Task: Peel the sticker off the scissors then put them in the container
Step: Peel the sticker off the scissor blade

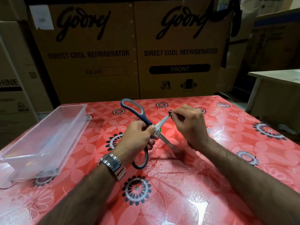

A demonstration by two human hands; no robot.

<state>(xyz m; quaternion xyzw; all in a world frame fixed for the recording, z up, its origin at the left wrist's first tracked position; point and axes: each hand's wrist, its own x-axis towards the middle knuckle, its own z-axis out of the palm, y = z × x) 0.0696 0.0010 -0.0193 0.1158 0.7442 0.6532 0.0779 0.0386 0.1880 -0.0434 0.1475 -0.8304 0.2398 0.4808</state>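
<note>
While my left hand point(138, 141) grips the scissors point(146, 120) at the pivot, my right hand point(190, 125) pinches one blade tip. Blades splayed in an X above the red floral tablecloth point(194, 184); handle loops point away and toward me. Clear container point(42, 138) sits left. Behind, cartons point(97, 54) read "Godrej DIRECT COOL REFRIGERATOR", "REAR", "FRONT".

Your left forearm point(84, 192) and right forearm point(243, 172) are bare and hairy along their whole visible length. Just behind your left hand point(138, 138) you wear a watch point(112, 164) on a silver metal link bracelet, its broad polished segments catching the light; the dial is turned out of sight. Under the wrist of your right hand point(190, 124) a thin dark strip shows, and whether it is a band or only shadow cannot be told
</note>
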